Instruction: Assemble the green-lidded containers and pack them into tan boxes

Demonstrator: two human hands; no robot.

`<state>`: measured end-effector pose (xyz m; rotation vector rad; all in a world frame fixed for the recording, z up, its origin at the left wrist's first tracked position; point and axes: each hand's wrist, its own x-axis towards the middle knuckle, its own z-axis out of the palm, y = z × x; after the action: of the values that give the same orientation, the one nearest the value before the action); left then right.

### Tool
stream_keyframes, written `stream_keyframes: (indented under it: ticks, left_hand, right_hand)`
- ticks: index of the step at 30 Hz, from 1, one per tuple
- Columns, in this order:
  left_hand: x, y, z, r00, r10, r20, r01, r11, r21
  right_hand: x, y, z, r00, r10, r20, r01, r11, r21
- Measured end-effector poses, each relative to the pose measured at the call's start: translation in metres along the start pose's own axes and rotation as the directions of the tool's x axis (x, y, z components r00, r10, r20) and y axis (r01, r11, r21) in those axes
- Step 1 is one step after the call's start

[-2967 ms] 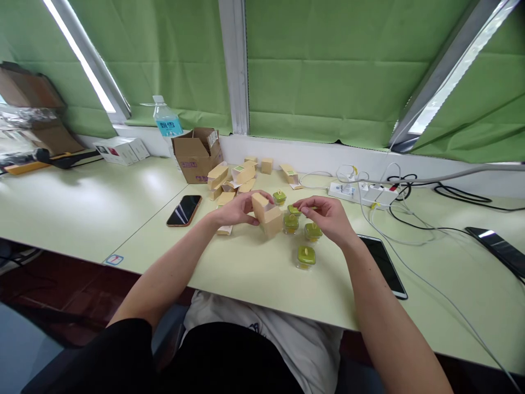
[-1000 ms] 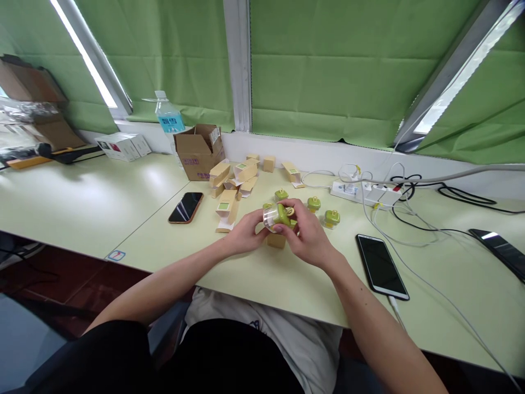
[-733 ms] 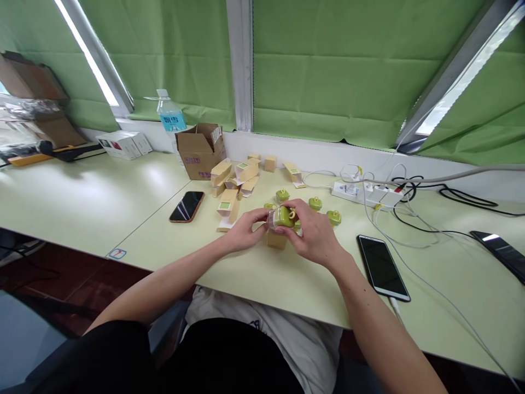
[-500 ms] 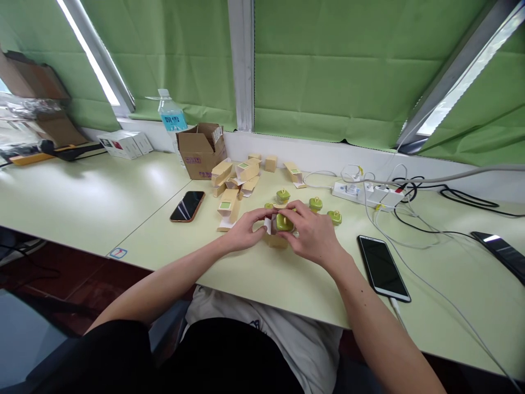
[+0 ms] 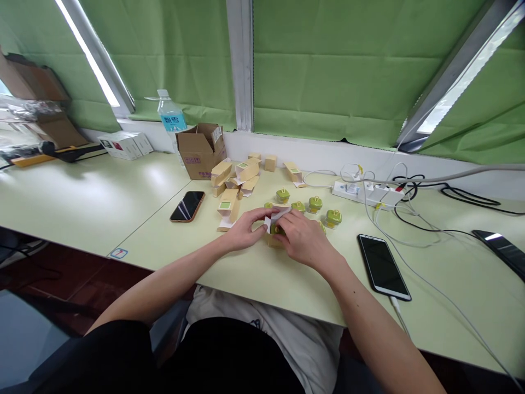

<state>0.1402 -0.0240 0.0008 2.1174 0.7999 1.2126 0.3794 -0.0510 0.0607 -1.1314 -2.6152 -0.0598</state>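
My left hand [image 5: 245, 232] grips the left side of a small tan carton [image 5: 272, 241] standing on the table. My right hand [image 5: 298, 236] is closed over the carton's open top, fingers on its white flap [image 5: 275, 215], with a green-lidded little jar [image 5: 274, 230] sunk into the carton and mostly hidden. Several more green-lidded jars [image 5: 314, 204] stand just behind my hands. A heap of tan cartons [image 5: 234, 178] lies further back to the left.
A brown cardboard box [image 5: 200, 151] and a water bottle [image 5: 170, 119] stand at the back left. One phone [image 5: 187, 206] lies left of my hands, another phone [image 5: 384, 266] to the right on a cable. A power strip [image 5: 366, 192] with wires sits behind.
My right hand held a green-lidded jar above the carton, then lowered it inside. The fingers now rest on the carton's flap. The left hand stayed on the carton.
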Motion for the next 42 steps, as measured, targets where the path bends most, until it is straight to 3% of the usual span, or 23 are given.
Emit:
stream_keyframes:
  ticks: [3,6,10,14,19,29,34,42]
  left_hand:
    - [0.0,0.0,0.0,1.0,0.004,-0.004,-0.004,1.0,-0.004]
    - [0.0,0.003,-0.001,1.0,-0.007,0.01,0.008,1.0,-0.014]
    - [0.002,0.008,0.001,0.999,-0.039,-0.018,0.039,0.999,-0.027]
    - [0.003,0.008,0.01,0.995,-0.033,-0.092,0.038,0.998,0.055]
    - [0.002,0.006,0.02,0.975,-0.131,-0.179,0.146,0.986,0.076]
    - [0.003,0.021,0.008,0.991,0.096,-0.091,-0.075,0.975,0.209]
    - [0.003,0.021,0.002,0.966,0.246,-0.074,-0.219,0.939,0.265]
    - [0.006,0.023,0.005,0.951,0.296,-0.09,-0.254,0.912,0.322]
  right_hand:
    - [-0.001,0.006,0.0,0.999,-0.02,-0.041,0.02,1.0,0.019]
    - [-0.002,0.017,-0.004,0.983,-0.01,-0.182,0.018,0.999,0.041]
    - [-0.002,0.028,-0.007,0.942,0.099,-0.32,-0.062,0.99,0.125]
    - [0.001,0.03,-0.002,0.956,0.178,-0.232,-0.12,0.962,0.245]
    - [0.005,0.03,0.003,0.976,0.18,-0.124,-0.126,0.926,0.356]
    - [0.001,0.031,-0.004,0.989,0.111,-0.101,-0.049,0.873,0.485]
    - [0.002,0.033,-0.001,0.99,0.072,-0.119,-0.004,0.87,0.493]
    - [0.0,0.03,-0.001,0.988,0.035,-0.151,0.038,0.889,0.456]
